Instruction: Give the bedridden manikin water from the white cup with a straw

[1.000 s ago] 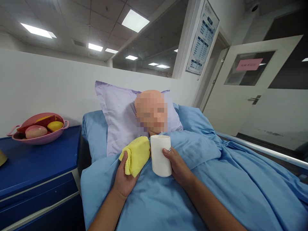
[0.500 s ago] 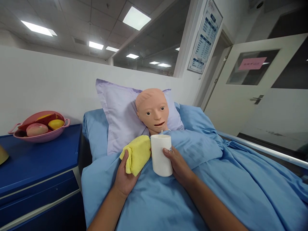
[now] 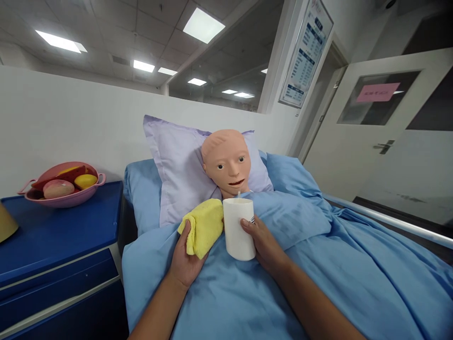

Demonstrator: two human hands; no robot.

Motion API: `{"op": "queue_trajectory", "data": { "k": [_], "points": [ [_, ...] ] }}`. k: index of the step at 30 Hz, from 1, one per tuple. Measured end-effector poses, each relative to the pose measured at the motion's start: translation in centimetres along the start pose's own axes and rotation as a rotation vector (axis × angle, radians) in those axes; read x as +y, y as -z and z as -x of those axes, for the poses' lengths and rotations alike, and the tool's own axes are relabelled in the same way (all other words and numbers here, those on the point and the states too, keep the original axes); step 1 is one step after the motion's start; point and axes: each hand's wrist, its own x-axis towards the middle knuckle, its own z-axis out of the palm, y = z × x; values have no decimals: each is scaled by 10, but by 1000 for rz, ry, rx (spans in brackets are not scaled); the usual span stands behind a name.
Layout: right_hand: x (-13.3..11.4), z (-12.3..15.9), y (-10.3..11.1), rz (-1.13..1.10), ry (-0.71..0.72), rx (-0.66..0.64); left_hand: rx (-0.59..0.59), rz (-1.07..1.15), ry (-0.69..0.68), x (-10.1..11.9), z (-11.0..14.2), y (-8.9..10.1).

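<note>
At the left edge, a tan object (image 3: pixel 6 225) is cut off. Upper right, print on the wall chart (image 3: pixel 306 54) is too small to read. At center, the white mug (image 3: pixel 236 236) hides fingers of the right hand (image 3: pixel 264 243) and the lower end of the straw (image 3: pixel 239 194).

A yellow cloth (image 3: pixel 205 226) and a white mug (image 3: pixel 238 236) are held before a manikin (image 3: pixel 226 156) in a bed (image 3: pixel 139 189).
The left hand (image 3: pixel 186 267) grips the folded cloth; the right hand (image 3: pixel 264 243) is closed around the mug, which stands nearly upright just beside the cloth, with a thin straw (image 3: pixel 239 194) rising above its rim. The manikin's head rests on a lilac pillow (image 3: pixel 177 165) at the head edge of the bed, and a blue quilt (image 3: pixel 219 302) reaches its neck. A rail (image 3: pixel 389 220) follows the bed's right edge. On the blue counter (image 3: pixel 71 231), a pink bowl (image 3: pixel 67 202) of fruit (image 3: pixel 86 181) stands near the back right corner.
</note>
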Motion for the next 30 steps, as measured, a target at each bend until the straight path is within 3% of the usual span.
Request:
{"op": "queue_trajectory", "data": {
  "k": [20,30],
  "points": [
    [1,0,-1,5,-9,33,-49,-3,1,0,0,2],
    [2,0,-1,12,-5,40,-16,-15,-5,0,2,-3]
  ]
}}
